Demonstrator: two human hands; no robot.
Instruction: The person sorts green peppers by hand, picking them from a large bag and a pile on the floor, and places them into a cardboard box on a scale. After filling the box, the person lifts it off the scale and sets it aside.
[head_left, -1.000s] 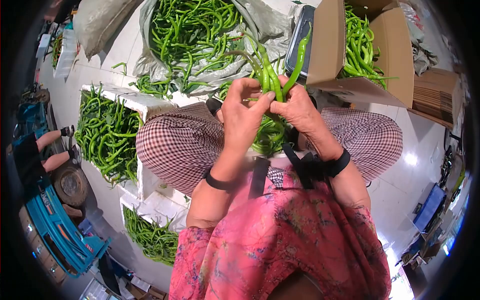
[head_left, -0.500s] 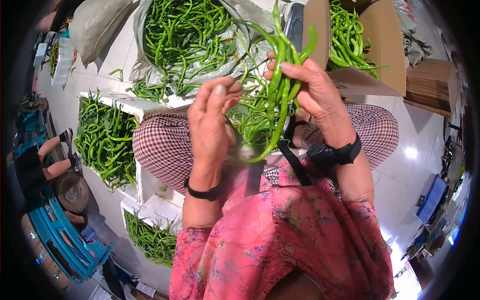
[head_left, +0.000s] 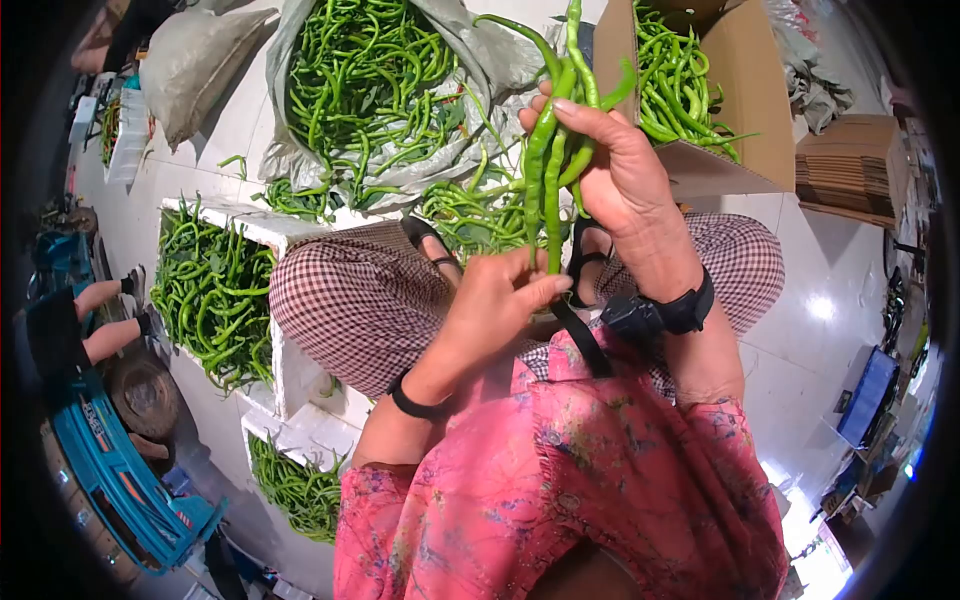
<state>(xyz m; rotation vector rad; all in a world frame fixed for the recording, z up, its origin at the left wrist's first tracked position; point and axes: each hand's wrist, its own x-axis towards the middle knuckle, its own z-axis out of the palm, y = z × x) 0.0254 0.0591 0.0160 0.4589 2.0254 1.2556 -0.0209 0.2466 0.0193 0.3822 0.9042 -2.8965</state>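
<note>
A small bunch of long green chili peppers (head_left: 552, 165) is clasped in my right hand (head_left: 635, 175), with the thumb pressed across its upper part. Several peppers stick out above the fingers, and two hang down towards my lap. At the lower tips of these, my left hand (head_left: 497, 308) is closed in a pinch between thumb and fingers. Loose green peppers (head_left: 475, 215) lie on the floor between my feet, just beyond my hands.
Ahead, an open sack (head_left: 470, 50) spills green peppers. A cardboard box (head_left: 740, 90) at front right holds more peppers. White foam boxes (head_left: 281, 350) of peppers stand on my left. Flattened cardboard (head_left: 850, 170) lies far right; a closed sack (head_left: 195, 70) stands far left. Another person's legs (head_left: 105, 320) show at left.
My left hand has moved down and right, from beside the bunch to its lower tips, and now pinches them. The long curved pepper below the bunch no longer shows there.
</note>
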